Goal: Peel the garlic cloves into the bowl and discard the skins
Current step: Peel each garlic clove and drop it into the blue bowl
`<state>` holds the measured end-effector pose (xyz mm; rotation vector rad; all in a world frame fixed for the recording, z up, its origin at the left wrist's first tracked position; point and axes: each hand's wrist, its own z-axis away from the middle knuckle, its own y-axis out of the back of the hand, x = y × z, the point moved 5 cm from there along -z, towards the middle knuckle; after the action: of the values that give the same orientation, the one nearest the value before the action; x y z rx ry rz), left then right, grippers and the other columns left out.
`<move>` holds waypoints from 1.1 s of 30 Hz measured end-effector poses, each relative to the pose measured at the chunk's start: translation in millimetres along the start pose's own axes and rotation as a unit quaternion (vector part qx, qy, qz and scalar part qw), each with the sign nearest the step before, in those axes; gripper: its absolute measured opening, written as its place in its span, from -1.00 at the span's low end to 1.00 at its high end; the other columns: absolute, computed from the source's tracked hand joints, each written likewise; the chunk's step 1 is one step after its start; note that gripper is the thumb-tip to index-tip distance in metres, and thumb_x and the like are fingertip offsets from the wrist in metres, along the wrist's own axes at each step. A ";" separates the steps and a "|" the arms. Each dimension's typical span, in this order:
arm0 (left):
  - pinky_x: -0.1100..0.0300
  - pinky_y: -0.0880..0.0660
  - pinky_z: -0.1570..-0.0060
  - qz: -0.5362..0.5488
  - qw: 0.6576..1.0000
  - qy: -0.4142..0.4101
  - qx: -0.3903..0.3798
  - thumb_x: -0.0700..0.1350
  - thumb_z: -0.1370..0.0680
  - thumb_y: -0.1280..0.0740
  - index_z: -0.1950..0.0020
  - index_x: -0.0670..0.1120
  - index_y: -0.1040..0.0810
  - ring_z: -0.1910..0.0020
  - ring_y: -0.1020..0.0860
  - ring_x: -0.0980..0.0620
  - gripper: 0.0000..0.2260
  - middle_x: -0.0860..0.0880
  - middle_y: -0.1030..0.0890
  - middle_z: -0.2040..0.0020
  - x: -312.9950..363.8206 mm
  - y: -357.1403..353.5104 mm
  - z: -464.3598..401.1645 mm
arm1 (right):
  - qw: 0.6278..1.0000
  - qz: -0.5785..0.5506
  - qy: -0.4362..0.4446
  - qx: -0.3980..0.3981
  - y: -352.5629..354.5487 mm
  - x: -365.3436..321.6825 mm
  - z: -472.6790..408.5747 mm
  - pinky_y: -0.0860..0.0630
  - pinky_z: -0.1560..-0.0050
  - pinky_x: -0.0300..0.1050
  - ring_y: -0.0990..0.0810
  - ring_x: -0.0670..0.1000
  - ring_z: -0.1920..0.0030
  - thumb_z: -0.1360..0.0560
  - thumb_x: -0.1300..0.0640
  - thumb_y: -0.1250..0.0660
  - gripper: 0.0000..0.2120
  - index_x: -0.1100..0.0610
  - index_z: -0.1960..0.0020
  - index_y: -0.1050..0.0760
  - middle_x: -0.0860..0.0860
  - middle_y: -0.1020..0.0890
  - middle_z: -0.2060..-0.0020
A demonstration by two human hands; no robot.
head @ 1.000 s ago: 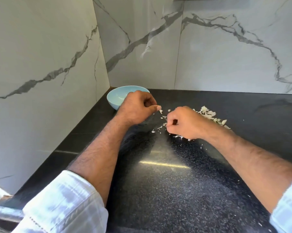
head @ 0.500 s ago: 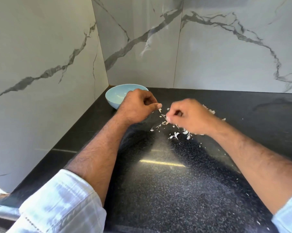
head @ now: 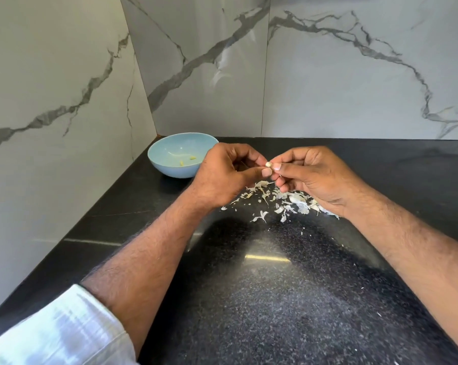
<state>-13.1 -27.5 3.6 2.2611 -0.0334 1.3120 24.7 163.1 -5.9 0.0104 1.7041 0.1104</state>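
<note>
Two hands meet above the surface [head: 275, 299]: a small garlic clove [head: 268, 164] is pinched between the fingertips of the left hand [head: 222, 175] and the right hand [head: 312, 175], just right of the light blue bowl [head: 169, 168]. For a clean peel, the clove is best held steady at one end while the skin is lifted with a nail from the other, so that loosened flakes fall on the pile of skins [head: 280, 198] directly below. A couple of peeled cloves [head: 188, 160] are seen in the bowl.
</note>
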 end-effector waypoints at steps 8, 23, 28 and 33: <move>0.41 -0.46 0.28 -0.125 0.988 -0.071 0.046 -0.07 -0.56 -0.59 0.02 -0.07 -0.76 0.35 -0.60 0.21 -0.91 0.11 -0.72 0.25 11.2 1.3 3.4 | 0.998 0.016 0.036 0.053 3.9 -6.1 2.8 -0.67 0.22 -0.16 -0.68 0.04 0.26 -0.50 0.32 -0.52 -0.84 0.30 -0.08 -0.68 0.22 -0.74 0.18; 0.14 -0.65 0.23 -0.097 0.993 -0.063 0.026 -0.11 -0.64 -0.48 0.02 -0.09 -0.73 0.30 -0.70 0.04 -0.92 0.02 -0.73 0.24 13.7 1.6 3.5 | 0.999 -0.001 0.029 0.036 1.2 -5.8 6.4 -0.66 0.15 -0.07 -0.74 0.11 0.13 -0.47 0.31 -0.54 -0.84 0.30 -0.03 -0.67 0.23 -0.76 0.08; 0.14 -0.65 0.25 -0.120 0.990 -0.062 0.039 -0.07 -0.64 -0.49 0.03 -0.07 -0.72 0.31 -0.68 0.02 -0.90 0.05 -0.73 0.24 14.4 4.0 3.1 | 0.998 -0.041 0.035 0.036 3.6 -8.7 6.5 -0.63 0.13 -0.04 -0.73 0.17 0.11 -0.34 0.28 -0.60 -0.74 0.25 -0.02 -0.68 0.24 -0.74 0.12; 0.01 -0.65 0.21 -0.164 0.983 -0.049 0.069 -0.03 -0.64 -0.48 0.05 -0.05 -0.72 0.31 -0.67 0.00 -0.87 0.06 -0.72 0.26 10.9 20.0 2.1 | 0.999 0.001 0.037 0.033 -4.4 -6.4 6.8 -0.66 0.11 -0.07 -0.74 0.14 0.16 -0.42 0.35 -0.57 -0.78 0.27 -0.05 -0.70 0.23 -0.75 0.17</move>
<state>-11.1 -43.2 20.1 2.3208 0.3913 1.0557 32.6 158.6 -0.9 0.0577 1.7812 0.0567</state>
